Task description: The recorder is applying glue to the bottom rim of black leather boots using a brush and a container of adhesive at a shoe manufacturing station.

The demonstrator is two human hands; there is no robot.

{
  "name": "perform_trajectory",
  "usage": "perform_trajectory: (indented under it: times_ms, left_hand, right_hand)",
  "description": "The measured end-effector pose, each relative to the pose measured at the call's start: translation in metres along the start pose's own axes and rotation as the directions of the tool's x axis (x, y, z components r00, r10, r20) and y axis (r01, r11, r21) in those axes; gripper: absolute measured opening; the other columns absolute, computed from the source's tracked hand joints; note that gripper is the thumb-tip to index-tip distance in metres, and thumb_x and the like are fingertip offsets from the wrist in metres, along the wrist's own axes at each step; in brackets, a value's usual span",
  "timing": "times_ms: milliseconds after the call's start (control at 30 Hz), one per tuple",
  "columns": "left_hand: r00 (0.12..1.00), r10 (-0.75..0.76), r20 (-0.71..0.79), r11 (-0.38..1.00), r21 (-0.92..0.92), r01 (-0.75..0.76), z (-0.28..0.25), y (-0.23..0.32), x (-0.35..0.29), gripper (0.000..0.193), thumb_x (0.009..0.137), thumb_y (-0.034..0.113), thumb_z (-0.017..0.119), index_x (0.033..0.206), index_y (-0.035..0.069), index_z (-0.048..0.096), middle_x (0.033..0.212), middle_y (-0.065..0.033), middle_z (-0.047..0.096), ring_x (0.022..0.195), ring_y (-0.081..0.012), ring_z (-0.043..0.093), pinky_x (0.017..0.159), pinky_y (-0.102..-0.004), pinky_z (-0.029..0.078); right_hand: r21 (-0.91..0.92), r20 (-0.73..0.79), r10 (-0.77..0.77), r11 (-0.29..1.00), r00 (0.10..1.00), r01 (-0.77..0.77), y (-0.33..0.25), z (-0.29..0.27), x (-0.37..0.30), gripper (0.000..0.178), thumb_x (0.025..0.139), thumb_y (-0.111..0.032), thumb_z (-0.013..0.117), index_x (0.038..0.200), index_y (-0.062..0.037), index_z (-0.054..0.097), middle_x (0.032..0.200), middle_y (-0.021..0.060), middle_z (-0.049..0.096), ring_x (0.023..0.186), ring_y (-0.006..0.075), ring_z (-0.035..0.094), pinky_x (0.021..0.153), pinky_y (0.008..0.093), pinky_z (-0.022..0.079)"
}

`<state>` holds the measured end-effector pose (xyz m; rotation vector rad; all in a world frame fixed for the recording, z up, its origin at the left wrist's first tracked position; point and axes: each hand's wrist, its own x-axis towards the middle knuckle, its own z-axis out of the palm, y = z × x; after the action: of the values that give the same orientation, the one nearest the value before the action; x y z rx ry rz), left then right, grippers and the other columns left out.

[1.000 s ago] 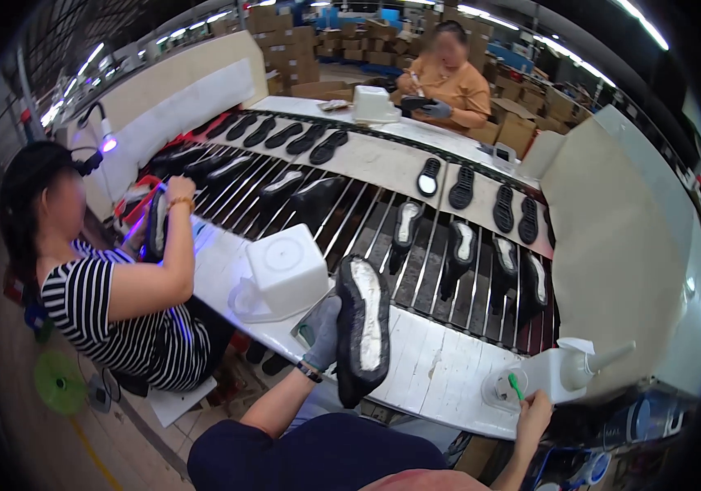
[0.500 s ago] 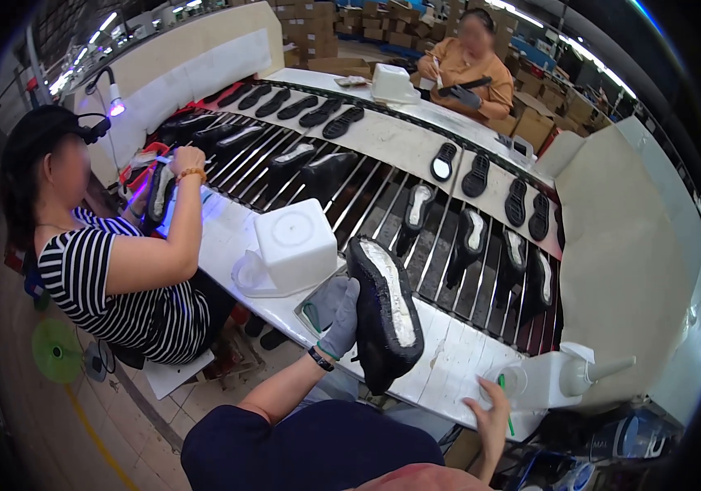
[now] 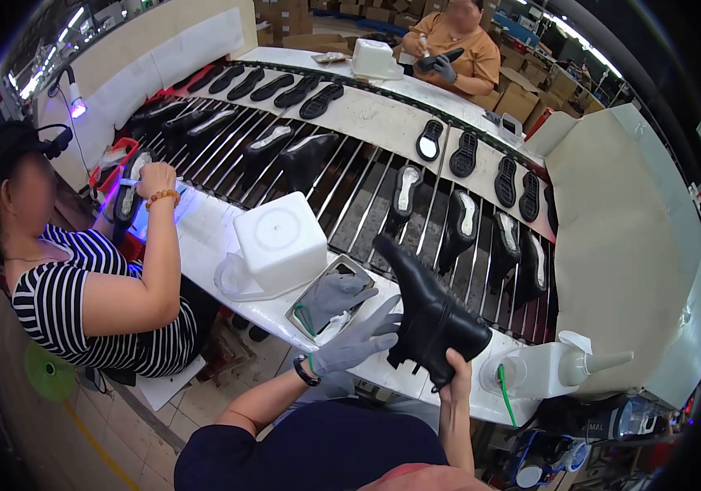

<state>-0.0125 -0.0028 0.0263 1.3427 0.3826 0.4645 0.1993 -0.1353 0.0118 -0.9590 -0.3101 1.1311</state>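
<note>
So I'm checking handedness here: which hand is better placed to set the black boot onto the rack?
Probably the right hand: it grips the black boot, while the gloved left hand only touches its side with open fingers.

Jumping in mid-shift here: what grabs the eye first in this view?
A black boot at centre, gripped low by the bare right hand, with the grey-gloved left hand open beside it. Behind it, a curved roller conveyor carries rows of shoe soles and uppers. A white tub sits on the bench at left.
</note>
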Motion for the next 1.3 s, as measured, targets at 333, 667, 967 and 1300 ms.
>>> perform_trajectory:
  times_ms: [333, 667, 967, 1300]
  left_hand:
    - [0.978, -0.199, 0.058, 0.971, 0.145, 0.189, -0.02, -0.001, -0.056, 0.066, 0.102, 0.039, 0.055, 0.155, 0.008, 0.03, 0.134, -0.0163, 0.058, 0.122, -0.0228, 0.057, 0.103, -0.0366, 0.046]
    - [0.977, -0.212, 0.005, 0.948, -0.242, 0.207, -0.035, -0.013, -0.058, 0.066, 0.102, 0.044, 0.053, 0.154, 0.008, 0.034, 0.131, -0.0101, 0.06, 0.104, -0.0119, 0.059, 0.088, -0.0257, 0.049]
    - [0.99, -0.098, 0.105, 0.995, -0.017, 0.1, -0.042, -0.02, -0.021, 0.062, 0.102, 0.039, 0.052, 0.152, 0.007, 0.037, 0.129, -0.0105, 0.063, 0.119, -0.0196, 0.057, 0.104, -0.0342, 0.042]
    - [0.949, -0.242, 0.204, 0.959, -0.099, 0.266, -0.018, -0.021, -0.006, 0.08, 0.099, 0.021, 0.059, 0.16, 0.011, 0.008, 0.142, -0.0162, 0.052, 0.107, -0.0204, 0.064, 0.096, -0.0328, 0.05]
  right_hand:
    - [-0.012, 0.143, 0.071, 0.997, 0.987, -0.07, 0.008, 0.096, 0.174, 0.044, 0.086, -0.003, 0.069, 0.128, 0.0034, 0.056, 0.119, 0.013, 0.066, 0.108, 0.0251, 0.066, 0.099, 0.0369, 0.053]
    - [-0.566, -0.185, -0.388, 0.793, 0.903, 0.225, 0.176, 0.219, 0.381, 0.052, 0.07, -0.006, 0.079, 0.118, 0.003, 0.059, 0.109, 0.0153, 0.07, 0.099, 0.0312, 0.068, 0.087, 0.0404, 0.052]
    - [-0.885, 0.208, 0.077, 0.44, 0.975, 0.154, 0.173, 0.189, 0.371, 0.064, 0.078, -0.015, 0.08, 0.133, 0.0027, 0.052, 0.131, 0.0248, 0.061, 0.123, 0.0359, 0.058, 0.103, 0.04, 0.045]
    - [-0.971, -0.196, -0.789, 0.238, 0.583, -0.005, 0.015, 0.011, 0.33, 0.097, 0.064, -0.033, 0.089, 0.141, 0.0055, 0.044, 0.138, 0.031, 0.051, 0.129, 0.042, 0.05, 0.11, 0.0446, 0.038]
